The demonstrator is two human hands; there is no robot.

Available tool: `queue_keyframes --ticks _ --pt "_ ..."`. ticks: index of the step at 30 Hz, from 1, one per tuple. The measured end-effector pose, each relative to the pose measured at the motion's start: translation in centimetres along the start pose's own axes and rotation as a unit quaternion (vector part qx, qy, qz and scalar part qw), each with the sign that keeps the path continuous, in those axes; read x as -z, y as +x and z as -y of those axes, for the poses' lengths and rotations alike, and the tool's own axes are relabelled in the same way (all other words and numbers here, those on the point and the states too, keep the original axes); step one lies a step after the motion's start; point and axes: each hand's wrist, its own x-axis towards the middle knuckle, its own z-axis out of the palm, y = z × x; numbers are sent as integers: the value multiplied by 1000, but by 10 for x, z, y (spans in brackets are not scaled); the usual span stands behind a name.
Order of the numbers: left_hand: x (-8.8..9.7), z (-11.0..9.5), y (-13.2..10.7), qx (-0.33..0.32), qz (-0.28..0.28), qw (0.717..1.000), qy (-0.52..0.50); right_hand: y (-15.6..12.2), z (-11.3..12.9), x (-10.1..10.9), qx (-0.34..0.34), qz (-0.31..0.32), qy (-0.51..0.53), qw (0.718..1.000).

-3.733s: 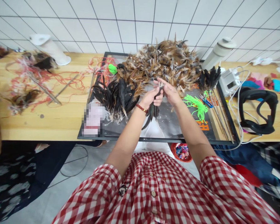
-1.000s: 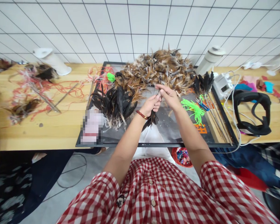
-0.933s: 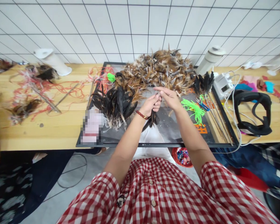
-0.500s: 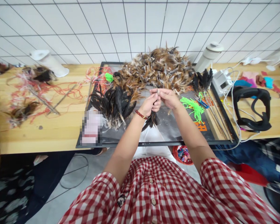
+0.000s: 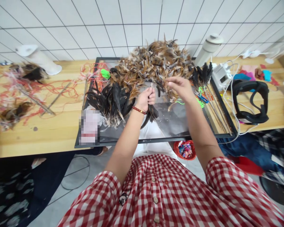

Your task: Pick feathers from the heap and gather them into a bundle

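Note:
My left hand (image 5: pixel 145 98) is closed round a small bunch of dark feathers (image 5: pixel 151 113) that hangs down below the fist, over the black tray (image 5: pixel 132 140). My right hand (image 5: pixel 180 87) is lifted a little to the right of it, fingers drawn together in a pinch at the edge of the big pile of brown feathers (image 5: pixel 156 64); what the pinch holds is too small to name. A heap of black feathers (image 5: pixel 111 101) lies on the tray left of my left hand. Green string (image 5: pixel 198 97) lies just right of my right wrist.
White cones stand at the back left (image 5: pixel 36 56) and back right (image 5: pixel 208 45). Red string and thin rods (image 5: pixel 44 91) are strewn over the wooden table's left part. A black headset (image 5: pixel 249 101), a white box with cables (image 5: pixel 221 75) and coloured scraps lie at the right. Thin sticks (image 5: pixel 216 108) rest along the tray's right side.
My right hand has moved away from my left hand, to the right and up toward the brown pile. The left hand still grips the dark feather bunch. The view shifted slightly.

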Motion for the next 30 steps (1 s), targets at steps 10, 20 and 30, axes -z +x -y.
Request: queue_keyframes --ticks 10,20,30 --pt "9 -12 3 -28 -75 994 -78 1 -13 16 -13 -23 -287 958" --pt "9 -10 8 -25 -110 992 -59 28 -16 -60 -94 9 -487 868" --pt "11 -2 16 -91 -158 983 -8 8 -19 -51 -108 34 1 994"
